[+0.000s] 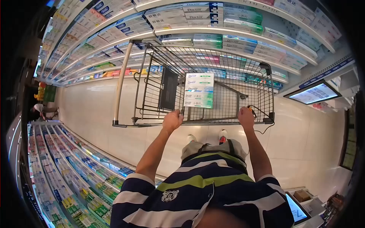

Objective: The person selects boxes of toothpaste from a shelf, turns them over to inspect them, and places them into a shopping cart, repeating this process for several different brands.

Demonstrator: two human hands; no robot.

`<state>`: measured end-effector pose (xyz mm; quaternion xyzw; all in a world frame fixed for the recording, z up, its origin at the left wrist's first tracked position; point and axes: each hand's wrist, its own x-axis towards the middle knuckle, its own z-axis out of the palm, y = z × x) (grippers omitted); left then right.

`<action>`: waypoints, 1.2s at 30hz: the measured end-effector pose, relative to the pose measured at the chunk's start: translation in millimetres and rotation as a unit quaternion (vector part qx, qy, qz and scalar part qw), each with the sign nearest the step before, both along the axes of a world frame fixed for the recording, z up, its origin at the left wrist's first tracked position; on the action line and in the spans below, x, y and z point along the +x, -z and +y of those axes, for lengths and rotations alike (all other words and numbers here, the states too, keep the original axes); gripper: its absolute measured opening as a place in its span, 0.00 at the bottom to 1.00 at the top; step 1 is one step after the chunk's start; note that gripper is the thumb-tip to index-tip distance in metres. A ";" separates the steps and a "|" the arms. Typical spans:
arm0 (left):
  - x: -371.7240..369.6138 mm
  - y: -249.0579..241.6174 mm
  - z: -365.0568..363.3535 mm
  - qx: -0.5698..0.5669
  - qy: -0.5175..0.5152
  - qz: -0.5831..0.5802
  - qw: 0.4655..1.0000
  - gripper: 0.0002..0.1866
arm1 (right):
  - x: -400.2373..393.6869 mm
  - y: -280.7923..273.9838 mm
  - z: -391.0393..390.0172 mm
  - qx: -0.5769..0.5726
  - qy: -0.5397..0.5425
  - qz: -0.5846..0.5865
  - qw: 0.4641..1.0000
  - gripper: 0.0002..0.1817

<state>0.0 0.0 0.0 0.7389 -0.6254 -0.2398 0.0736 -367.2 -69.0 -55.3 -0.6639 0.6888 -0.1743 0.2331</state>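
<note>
A wire shopping cart (224, 122) stands sideways before me, with its pale handle bar (123, 79) to the left. Inside it lies a group of white, blue and green toothpaste boxes (199, 91) marked "Doctor". My left hand (173, 120) is closed on the cart's near rim, left of the boxes. Close by the same rim, farther right, my right hand (246, 116) is closed around a small orange-and-black item (250, 109). A thin black cord (268, 129) loops near that hand and the cart's corner.
Shelves of boxed toothpaste (203, 17) line the far side, just beyond the cart. More stocked shelves (81, 171) run along the lower left. A lit screen (313, 93) juts out at right, another screen (296, 209) at lower right. A person (42, 110) is at the far left.
</note>
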 end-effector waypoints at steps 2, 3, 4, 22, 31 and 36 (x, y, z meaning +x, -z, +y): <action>9.6 0.5 1.7 -0.025 -0.004 0.000 1.000 0.15 | 11.4 8.1 2.7 -0.056 0.001 -0.017 0.998 0.06; 16.7 -0.8 13.3 -0.026 -0.001 0.015 1.000 0.15 | 17.5 -0.4 15.2 -0.057 0.003 -0.002 0.998 0.06; 20.9 -0.4 9.3 -0.030 0.000 0.013 0.999 0.15 | 22.0 -0.1 11.2 -0.067 0.001 0.000 0.998 0.06; 141.6 -10.6 38.3 -0.100 -0.001 -0.019 0.995 0.11 | 147.4 15.1 27.8 -0.027 -0.023 0.009 0.999 0.08; 177.5 -7.0 34.8 -0.095 -0.015 -0.040 0.995 0.11 | 185.1 12.6 12.1 -0.031 -0.049 -0.018 0.998 0.08; 188.4 -3.3 29.0 -0.075 -0.020 -0.051 0.996 0.11 | 194.0 27.7 3.7 -0.036 -0.055 -0.031 0.997 0.07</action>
